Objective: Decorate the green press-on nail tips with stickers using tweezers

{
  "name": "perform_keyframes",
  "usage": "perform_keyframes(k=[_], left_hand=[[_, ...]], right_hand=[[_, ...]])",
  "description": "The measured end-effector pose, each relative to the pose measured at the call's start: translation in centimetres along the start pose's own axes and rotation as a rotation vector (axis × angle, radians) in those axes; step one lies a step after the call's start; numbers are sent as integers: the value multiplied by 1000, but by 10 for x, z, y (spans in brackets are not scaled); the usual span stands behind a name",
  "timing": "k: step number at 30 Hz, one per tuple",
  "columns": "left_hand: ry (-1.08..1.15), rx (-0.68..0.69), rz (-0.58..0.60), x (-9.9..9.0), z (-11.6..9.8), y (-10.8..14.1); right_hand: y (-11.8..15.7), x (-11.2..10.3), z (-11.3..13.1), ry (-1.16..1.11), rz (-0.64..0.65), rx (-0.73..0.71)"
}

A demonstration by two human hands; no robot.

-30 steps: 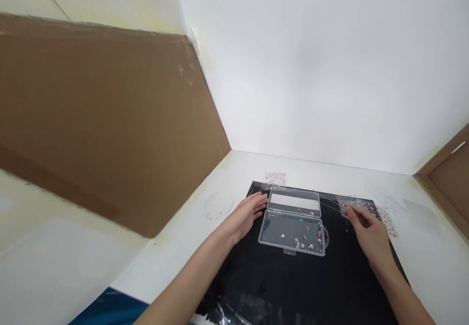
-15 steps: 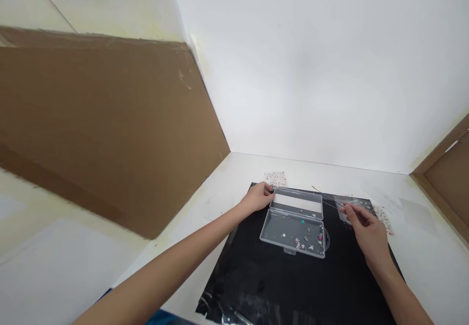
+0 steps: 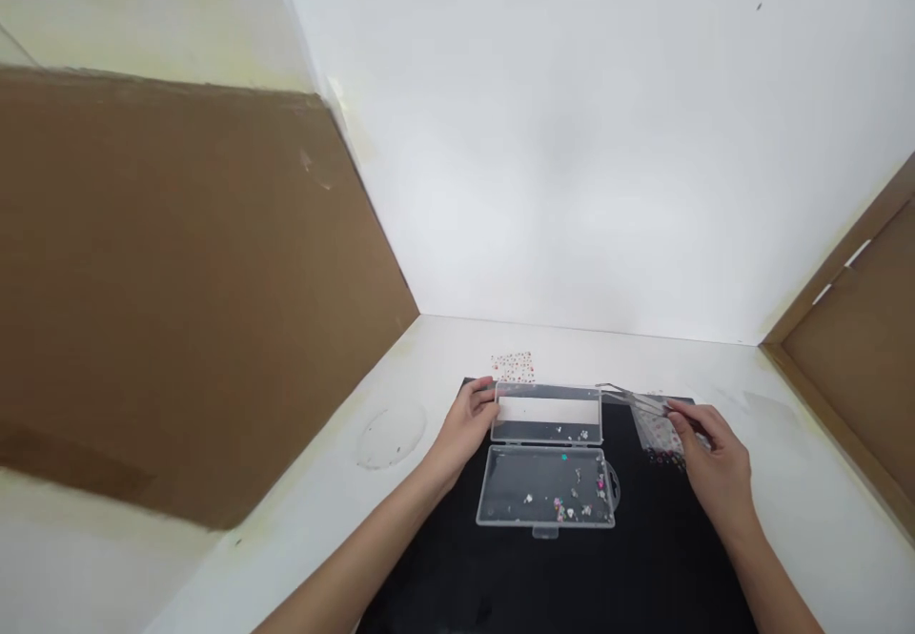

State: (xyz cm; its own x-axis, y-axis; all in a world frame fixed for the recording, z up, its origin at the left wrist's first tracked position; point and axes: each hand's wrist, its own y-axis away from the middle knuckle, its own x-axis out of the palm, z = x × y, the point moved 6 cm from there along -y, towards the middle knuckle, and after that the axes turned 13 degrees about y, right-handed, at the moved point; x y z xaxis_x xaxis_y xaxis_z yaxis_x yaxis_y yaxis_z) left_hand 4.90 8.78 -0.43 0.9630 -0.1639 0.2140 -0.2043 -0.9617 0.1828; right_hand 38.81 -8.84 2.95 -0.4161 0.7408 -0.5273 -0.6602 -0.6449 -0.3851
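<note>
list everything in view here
clear plastic hinged box: 1, see-through, open on the mat
small rhinestones: many, silver, pink and teal, mostly in the box
sticker sheets: 2, white with red print, beyond and right of the box
metal tweezers: 1, silver, in the right hand
black mat: 1, black, on the white table
cardboard panels: 2, brown, left and right
white wall: 1, white, behind
left hand: 1, at the box lid
right hand: 1, pinching the tweezers

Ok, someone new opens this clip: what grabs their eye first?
The open clear plastic box on the black mat stands out, with small sparkly pieces scattered in its lower half. The left hand is at the edge of its lid, while the right hand pinches metal tweezers to the box's right. A big brown cardboard panel fills the left of the view.
</note>
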Motion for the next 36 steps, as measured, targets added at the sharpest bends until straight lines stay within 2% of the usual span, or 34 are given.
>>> perform_keyframes(k=[5,14,23,32,36], left_hand=[[219,-10,46,9,5,7],[357,-38,77,7,3,11],[430,-26,94,9,6,9],[425,-18,138,15,10,15],[420,-16,132,17,11,15]], right_hand=[[-2,-6,10,19,-65,-125],[-1,-15,11,39,-150,-208],[-10,-28,-3,89,-134,-303],[-6,-10,-21,123,-31,-435],[-11,-13,-27,134,-8,-445]])
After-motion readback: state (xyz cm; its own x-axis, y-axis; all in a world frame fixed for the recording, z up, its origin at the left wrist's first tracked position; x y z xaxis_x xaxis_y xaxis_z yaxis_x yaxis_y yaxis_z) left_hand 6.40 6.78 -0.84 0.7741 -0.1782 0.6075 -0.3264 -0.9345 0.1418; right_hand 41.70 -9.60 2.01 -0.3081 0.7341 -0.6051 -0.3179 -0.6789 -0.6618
